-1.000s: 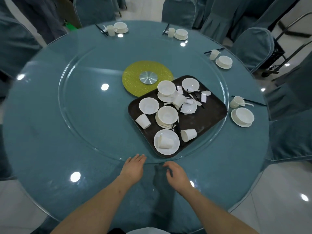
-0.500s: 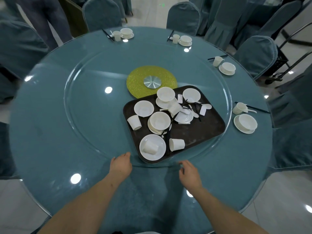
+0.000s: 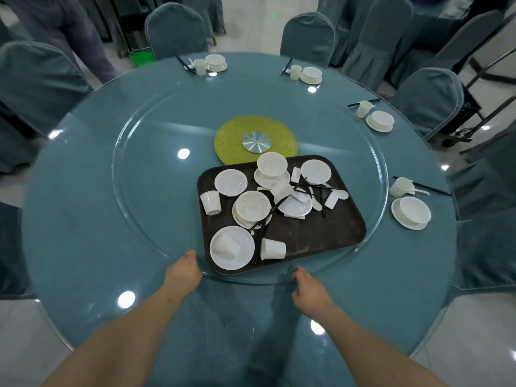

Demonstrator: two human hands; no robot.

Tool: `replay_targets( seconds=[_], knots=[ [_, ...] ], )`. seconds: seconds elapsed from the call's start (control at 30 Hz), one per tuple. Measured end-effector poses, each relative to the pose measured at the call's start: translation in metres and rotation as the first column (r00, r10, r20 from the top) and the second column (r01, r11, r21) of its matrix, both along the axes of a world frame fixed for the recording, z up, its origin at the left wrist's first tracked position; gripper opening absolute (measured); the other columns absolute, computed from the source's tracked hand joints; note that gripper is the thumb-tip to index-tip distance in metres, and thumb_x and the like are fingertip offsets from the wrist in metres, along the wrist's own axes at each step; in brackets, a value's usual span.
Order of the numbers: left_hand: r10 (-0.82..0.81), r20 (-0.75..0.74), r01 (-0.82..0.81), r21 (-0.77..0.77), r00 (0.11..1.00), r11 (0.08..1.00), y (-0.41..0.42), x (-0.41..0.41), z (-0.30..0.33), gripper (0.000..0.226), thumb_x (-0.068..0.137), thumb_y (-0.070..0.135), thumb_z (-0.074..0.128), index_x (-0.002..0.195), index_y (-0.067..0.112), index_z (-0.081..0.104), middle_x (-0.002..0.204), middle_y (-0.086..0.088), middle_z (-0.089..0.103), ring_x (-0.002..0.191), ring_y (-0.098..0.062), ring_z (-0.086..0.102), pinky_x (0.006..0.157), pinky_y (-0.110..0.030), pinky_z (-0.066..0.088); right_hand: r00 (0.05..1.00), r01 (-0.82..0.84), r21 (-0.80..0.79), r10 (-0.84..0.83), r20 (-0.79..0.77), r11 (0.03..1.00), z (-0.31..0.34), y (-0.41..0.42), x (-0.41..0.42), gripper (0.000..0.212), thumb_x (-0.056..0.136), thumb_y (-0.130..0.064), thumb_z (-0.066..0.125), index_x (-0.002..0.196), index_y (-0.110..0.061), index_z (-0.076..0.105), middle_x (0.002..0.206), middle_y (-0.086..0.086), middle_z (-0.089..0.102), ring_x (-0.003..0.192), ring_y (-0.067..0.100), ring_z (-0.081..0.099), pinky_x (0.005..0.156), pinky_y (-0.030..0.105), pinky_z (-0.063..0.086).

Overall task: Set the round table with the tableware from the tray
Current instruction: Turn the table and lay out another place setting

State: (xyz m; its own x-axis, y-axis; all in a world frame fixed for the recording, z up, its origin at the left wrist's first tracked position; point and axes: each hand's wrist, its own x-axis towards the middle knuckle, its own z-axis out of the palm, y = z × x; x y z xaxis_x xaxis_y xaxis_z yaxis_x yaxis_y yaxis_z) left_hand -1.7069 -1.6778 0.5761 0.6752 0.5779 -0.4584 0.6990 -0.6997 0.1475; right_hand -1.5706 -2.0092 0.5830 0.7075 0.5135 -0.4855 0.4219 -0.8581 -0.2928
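Since a second ago our turntable [image 3: 145, 208] has swung the tray [image 3: 321, 236] round clockwise, its near corner now between our hands. Our left hand [image 3: 183, 272] rests at the glass rim, fingers bent over it; our right hand [image 3: 310, 287] lies loosely open, holding nothing. We judge the white dishes light, stiff, slick and breakable: take plates by the rim, cups around the wall. The tray's long axis runs from near-left to far-right.
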Motion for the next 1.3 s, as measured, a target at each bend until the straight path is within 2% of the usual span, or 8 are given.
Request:
replay_targets(
  seconds=[0.23,0.33,0.83,0.93,1.03,1.13,1.23,1.3],
  knots=[
    [0.067,0.028,-0.066,-0.032,0.997,0.997,0.025,0.0,-0.007,0.026,0.089,0.007,0.043,0.115,0.009,0.042,0.115,-0.014,0.061,0.105,-0.033,0.061,0.088,-0.04,0.048,0.996,-0.08,-0.022,0.081,0.035,0.997,-0.002,0.021,-0.013,0.041,0.091,-0.013,0.046,0.132,-0.013,0.051,0.158,0.004,0.042,0.129,0.023,0.052,0.109,0.03,0.034],
    [0.088,0.047,-0.086,-0.037,0.995,0.996,0.034,0.0,-0.01,0.033,0.089,0.005,0.045,0.122,0.005,0.042,0.117,-0.017,0.061,0.108,-0.034,0.061,0.089,-0.041,0.048,0.996,-0.085,-0.023,0.086,0.034,0.996,-0.002,0.028,-0.016,0.046,0.091,-0.01,0.046,0.137,-0.013,0.049,0.151,0.005,0.048,0.127,0.025,0.052,0.108,0.03,0.032],
    [0.148,0.098,-0.134,-0.132,0.984,0.982,0.058,-0.005,-0.009,0.036,0.093,0.007,0.044,0.129,0.002,0.041,0.121,-0.021,0.059,0.108,-0.035,0.06,0.09,-0.038,0.045,0.998,-0.061,-0.025,0.061,-0.008,0.998,-0.001,0.057,-0.034,0.052,0.094,-0.009,0.044,0.146,-0.009,0.044,0.161,0.004,0.038,0.138,0.024,0.047,0.112,0.03,0.038],
    [0.224,0.146,-0.204,-0.142,0.964,0.969,0.055,-0.001,-0.003,0.032,0.096,0.012,0.043,0.126,0.003,0.046,0.121,-0.021,0.057,0.112,-0.038,0.055,0.092,-0.043,0.045,1.0,0.003,-0.002,-0.003,0.006,1.0,-0.002,0.061,-0.037,0.039,0.092,-0.01,0.045,0.13,-0.013,0.053,0.138,0.007,0.058,0.119,0.027,0.059,0.098,0.035,0.048],
    [0.249,0.301,-0.227,-0.105,0.921,0.968,0.052,0.008,0.005,0.033,0.098,0.013,0.045,0.127,0.002,0.053,0.122,-0.022,0.054,0.115,-0.039,0.05,0.096,-0.046,0.042,0.988,0.099,0.132,-0.113,0.102,0.986,0.001,0.071,-0.039,0.027,0.092,-0.011,0.047,0.115,-0.014,0.06,0.115,0.005,0.064,0.103,0.026,0.062,0.084,0.036,0.05],
    [0.306,0.421,-0.239,-0.205,0.854,0.949,0.049,0.019,0.014,0.033,0.099,0.012,0.043,0.128,0.004,0.057,0.121,-0.018,0.058,0.114,-0.035,0.053,0.098,-0.041,0.042,0.971,0.094,0.398,-0.173,0.167,0.913,0.011,0.097,-0.042,0.022,0.09,-0.007,0.053,0.107,-0.013,0.065,0.103,0.0,0.063,0.095,0.02,0.061,0.079,0.028,0.047],
    [0.356,0.464,-0.233,-0.302,0.811,0.924,0.04,0.027,0.026,0.032,0.101,0.015,0.04,0.127,0.007,0.058,0.12,-0.012,0.063,0.112,-0.029,0.056,0.093,-0.036,0.042,0.975,0.121,0.573,-0.205,0.084,0.811,0.03,0.14,-0.043,0.022,0.09,-0.005,0.054,0.104,-0.011,0.069,0.101,-0.001,0.067,0.094,0.014,0.061,0.085,0.022,0.046],
    [0.383,0.469,-0.231,-0.349,0.796,0.908,0.035,0.031,0.03,0.031,0.103,0.018,0.038,0.126,0.009,0.057,0.12,-0.01,0.063,0.11,-0.027,0.057,0.09,-0.033,0.042,0.971,0.213,0.581,-0.236,-0.037,0.786,0.042,0.172,-0.042,0.027,0.092,-0.004,0.051,0.11,-0.011,0.07,0.107,-0.001,0.069,0.099,0.008,0.058,0.088,0.017,0.042]
  ],
)
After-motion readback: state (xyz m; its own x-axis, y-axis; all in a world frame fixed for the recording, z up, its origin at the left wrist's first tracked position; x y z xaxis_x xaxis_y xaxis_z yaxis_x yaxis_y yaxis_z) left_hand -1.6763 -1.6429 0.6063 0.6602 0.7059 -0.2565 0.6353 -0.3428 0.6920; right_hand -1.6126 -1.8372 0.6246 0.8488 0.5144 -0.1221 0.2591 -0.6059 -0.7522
